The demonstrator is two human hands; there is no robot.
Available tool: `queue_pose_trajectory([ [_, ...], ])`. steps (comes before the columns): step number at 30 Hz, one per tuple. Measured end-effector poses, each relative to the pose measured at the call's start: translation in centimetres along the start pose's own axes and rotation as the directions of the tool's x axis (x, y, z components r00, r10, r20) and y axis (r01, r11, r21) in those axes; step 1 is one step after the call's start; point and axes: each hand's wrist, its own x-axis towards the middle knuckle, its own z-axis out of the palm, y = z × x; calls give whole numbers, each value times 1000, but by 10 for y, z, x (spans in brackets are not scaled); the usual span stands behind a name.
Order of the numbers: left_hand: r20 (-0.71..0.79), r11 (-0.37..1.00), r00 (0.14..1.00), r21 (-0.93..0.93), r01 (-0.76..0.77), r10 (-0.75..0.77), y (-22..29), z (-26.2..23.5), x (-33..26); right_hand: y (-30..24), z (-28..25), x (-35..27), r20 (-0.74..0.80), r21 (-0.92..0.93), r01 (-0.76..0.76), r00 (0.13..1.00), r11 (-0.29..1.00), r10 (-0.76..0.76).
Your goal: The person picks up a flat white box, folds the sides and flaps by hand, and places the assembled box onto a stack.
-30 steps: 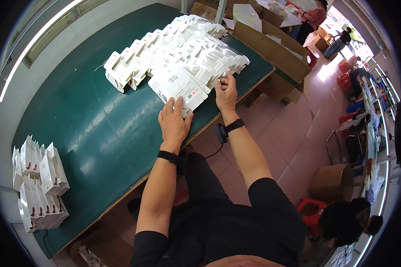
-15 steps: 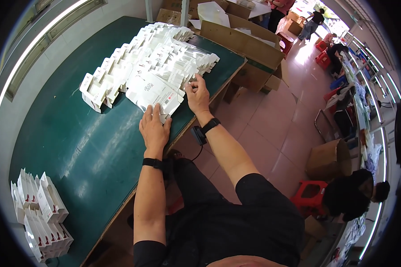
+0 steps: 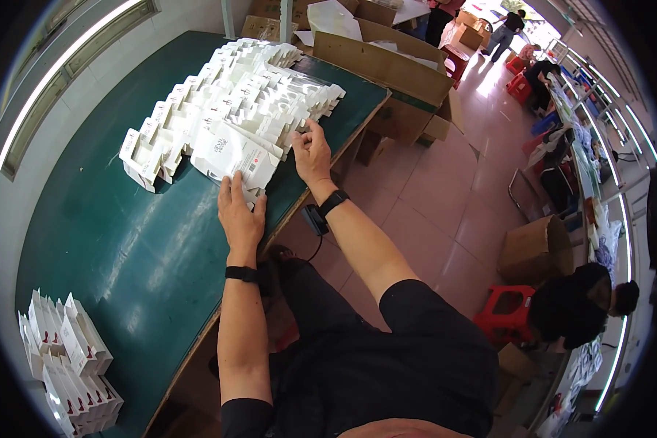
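White card makes up the flattened carton (image 3: 230, 155) lying just beyond the left hand (image 3: 241, 217), its near edge under that hand's fingertips. The left hand is fairly flat, fingers extended, thumb apart. The right hand (image 3: 313, 155), beside the carton's right side, is half curled with its fingertips drawn close; whether they pinch anything, I cannot tell.

Directly beyond both hands, overlapping white cartons (image 3: 266, 87) crowd the green tabletop (image 3: 153, 241), blocking the way forward; a row of opened cartons (image 3: 153, 142) stretches to the left hand's far left. Well to the left and nearer the body than the left hand stand folded white cartons (image 3: 80, 365) with red print.

Past the right hand, over the table's wooden edge, a large open cardboard box (image 3: 383, 66) stands beyond. Right of the right hand and nearer the body are a brown cardboard box (image 3: 536, 250), a red plastic stool (image 3: 505, 314) and a co-worker in black (image 3: 573, 306). A black device (image 3: 314, 219) hangs by the right wristband (image 3: 333, 201).
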Motion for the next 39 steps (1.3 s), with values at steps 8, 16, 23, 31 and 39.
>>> queue_pose_trajectory([
  [8, -68, 999, 998, -52, -14, 11, -5, 1, -1, 1, -2, -1, -7, -26, 4, 1000, 1000, -4],
  [16, -48, 987, 999, -160, 5, -13, -12, -5, -1, 6, 0, 1, -15, -54, 30, 999, 998, -31],
  [23, -52, 983, 998, -184, 8, -18, -17, -16, -7, 7, 0, 1, -33, -66, 42, 998, 997, -44],
  [31, -42, 975, 999, -223, 0, -10, -20, -21, -13, 12, -4, 1, -49, -14, 53, 997, 998, -54],
  [39, -61, 972, 998, -236, -10, -5, -25, -26, -18, -23, -22, -51, 76, 355, -111, 993, 928, 89],
])
